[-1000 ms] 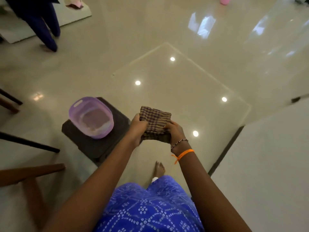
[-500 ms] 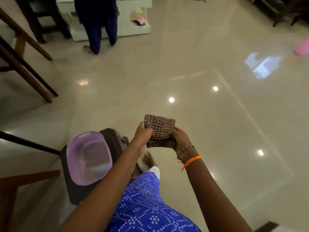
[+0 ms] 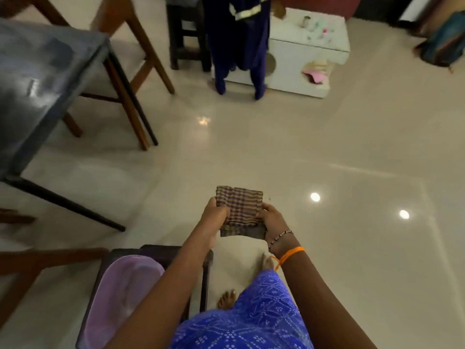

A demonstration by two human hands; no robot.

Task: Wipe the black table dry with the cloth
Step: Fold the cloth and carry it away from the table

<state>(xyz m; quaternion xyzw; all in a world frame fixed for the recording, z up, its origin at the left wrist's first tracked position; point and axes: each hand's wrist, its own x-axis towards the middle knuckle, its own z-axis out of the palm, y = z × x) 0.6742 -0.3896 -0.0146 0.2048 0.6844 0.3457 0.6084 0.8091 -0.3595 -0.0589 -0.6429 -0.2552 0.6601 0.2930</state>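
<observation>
A folded brown checked cloth (image 3: 239, 207) is held in front of me above the floor. My left hand (image 3: 214, 215) grips its left edge and my right hand (image 3: 273, 220) grips its right edge and lower fold. The black table (image 3: 37, 79) with a shiny, reflective top stands at the upper left, well away from both hands. Its dark legs slant down toward the middle of the floor.
A purple plastic basin (image 3: 120, 298) sits on a small dark stool (image 3: 161, 250) under my left forearm. Wooden chairs (image 3: 130, 71) stand by the table. Another person (image 3: 239, 46) stands at a white low table (image 3: 309, 54) ahead. Glossy beige floor fills the middle and right.
My view has swung left and up, bringing the black table and chairs into sight. The stool and basin have slid to the bottom edge. Both hands keep hold of the cloth.
</observation>
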